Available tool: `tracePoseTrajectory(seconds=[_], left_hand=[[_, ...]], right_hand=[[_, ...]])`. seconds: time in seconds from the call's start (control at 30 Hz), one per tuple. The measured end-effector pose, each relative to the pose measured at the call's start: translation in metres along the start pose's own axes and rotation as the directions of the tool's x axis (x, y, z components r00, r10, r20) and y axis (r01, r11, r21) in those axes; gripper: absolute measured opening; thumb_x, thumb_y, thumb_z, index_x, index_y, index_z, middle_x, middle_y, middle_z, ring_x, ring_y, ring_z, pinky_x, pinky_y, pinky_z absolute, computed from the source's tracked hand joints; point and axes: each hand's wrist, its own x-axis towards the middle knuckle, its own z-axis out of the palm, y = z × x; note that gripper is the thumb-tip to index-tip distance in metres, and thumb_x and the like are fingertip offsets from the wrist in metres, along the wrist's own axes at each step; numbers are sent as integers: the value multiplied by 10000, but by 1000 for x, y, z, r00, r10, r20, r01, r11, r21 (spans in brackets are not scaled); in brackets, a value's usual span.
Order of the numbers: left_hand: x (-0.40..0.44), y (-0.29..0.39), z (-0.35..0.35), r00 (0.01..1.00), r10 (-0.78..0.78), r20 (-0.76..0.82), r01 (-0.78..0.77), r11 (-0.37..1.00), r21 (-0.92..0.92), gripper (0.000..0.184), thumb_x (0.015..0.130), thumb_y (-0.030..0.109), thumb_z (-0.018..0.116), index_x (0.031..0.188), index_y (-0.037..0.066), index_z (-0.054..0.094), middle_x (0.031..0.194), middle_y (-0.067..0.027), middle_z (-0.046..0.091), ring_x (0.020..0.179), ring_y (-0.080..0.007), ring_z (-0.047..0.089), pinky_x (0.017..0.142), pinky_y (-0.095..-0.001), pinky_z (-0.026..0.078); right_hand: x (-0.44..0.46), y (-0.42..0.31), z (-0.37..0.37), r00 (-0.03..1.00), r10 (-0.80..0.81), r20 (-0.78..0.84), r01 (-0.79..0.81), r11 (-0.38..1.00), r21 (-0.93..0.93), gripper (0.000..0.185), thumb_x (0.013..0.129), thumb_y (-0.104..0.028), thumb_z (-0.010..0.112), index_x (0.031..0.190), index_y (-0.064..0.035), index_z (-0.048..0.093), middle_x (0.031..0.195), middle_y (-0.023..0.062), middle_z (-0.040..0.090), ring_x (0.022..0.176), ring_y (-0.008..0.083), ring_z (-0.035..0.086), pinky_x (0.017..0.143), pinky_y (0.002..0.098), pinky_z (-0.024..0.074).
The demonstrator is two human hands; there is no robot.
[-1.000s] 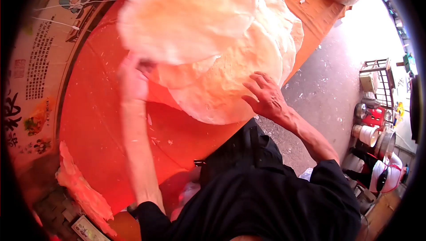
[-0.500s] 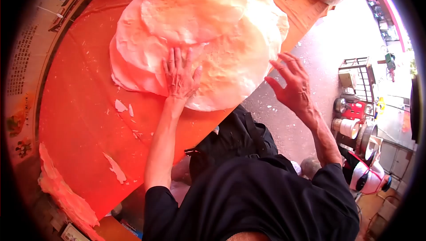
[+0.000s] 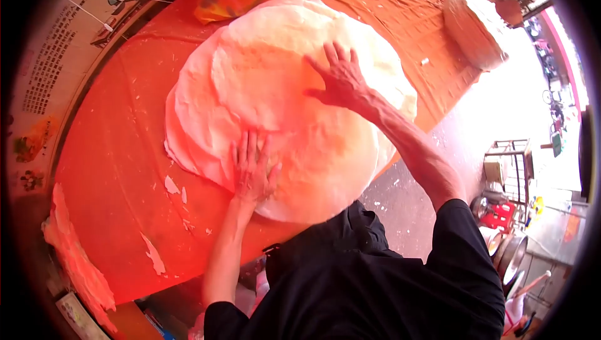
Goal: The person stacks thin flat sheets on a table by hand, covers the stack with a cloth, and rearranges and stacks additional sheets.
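Several sheets point(image 3: 313, 171) piled on tabletop point(image 3: 113, 208) | left grip point(image 3: 253, 174) on them, right grip point(image 3: 344, 81) over them, contact unclear; both splayed, grasping nothing | I'd press lightly, evenly, avoiding tears

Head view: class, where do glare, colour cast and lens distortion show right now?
Head view, right side: glare washes out the floor; head view, middle: a reddish cast tints the pale round sheets and left hand; head view, edges: the poster bows and corners go black.
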Motion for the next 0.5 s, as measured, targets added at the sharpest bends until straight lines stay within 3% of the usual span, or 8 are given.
tracePoseTrajectory(seconds=[0.13,0.17,0.27,0.3,0.33,0.4,0.47,0.5], left_hand=[[8,4,-10,998,-49,38,50,998,-42,613,889,353,547,1411,46,455,1487,-267,361,1380,-452,323,1141,-582,188],[13,5,-15,998,-65,7,65,995,-77,558,878,334,562,1341,26,524,1433,-268,430,1337,-451,383,1129,-572,229],[23,12,-21,989,-142,-52,136,985,-105,508,867,320,574,1269,10,576,1373,-259,484,1287,-441,440,1102,-561,285],[30,16,-21,980,-160,-118,149,984,-99,486,858,313,590,1231,2,594,1334,-254,503,1256,-441,465,1078,-562,317],[39,20,-22,970,-179,-163,168,983,-80,486,863,320,590,1232,4,592,1323,-259,506,1251,-447,466,1073,-569,322],[57,32,-23,946,-215,-244,210,977,-47,487,874,333,589,1235,6,588,1303,-267,513,1241,-459,468,1062,-584,330],[79,37,-20,947,-237,-215,236,971,-30,519,879,341,586,1287,20,566,1358,-281,465,1283,-463,426,1071,-587,315],[89,38,-15,948,-250,-195,248,968,-35,535,871,333,590,1301,17,555,1374,-283,451,1295,-463,413,1077,-587,307]], right_hand=[[16,23,11,978,-86,188,60,988,142,834,786,-614,660,1463,-196,409,1423,278,370,1339,467,310,1007,598,346],[27,24,-11,959,-88,269,32,978,205,734,791,-587,676,1374,-167,525,1285,250,533,1236,396,468,943,525,420],[88,64,-10,989,-105,106,61,932,357,585,781,-542,716,1192,-128,664,1000,178,681,983,323,635,822,435,492],[117,84,6,978,-101,-183,175,878,445,460,783,-470,747,1032,-85,718,793,132,695,719,275,674,674,370,522],[146,99,4,992,-21,-121,84,833,546,391,815,-417,747,998,-72,721,756,83,695,626,206,661,574,330,512],[199,122,-2,974,124,190,-224,405,886,404,878,-399,703,1025,-23,694,785,58,673,609,140,632,548,268,509],[241,132,2,975,211,71,-134,302,944,427,877,-409,699,1020,-7,669,814,98,676,627,173,645,603,293,556],[262,131,-3,942,274,195,-212,36,977,408,880,-390,694,1022,-9,659,796,95,666,619,180,639,603,299,560]])
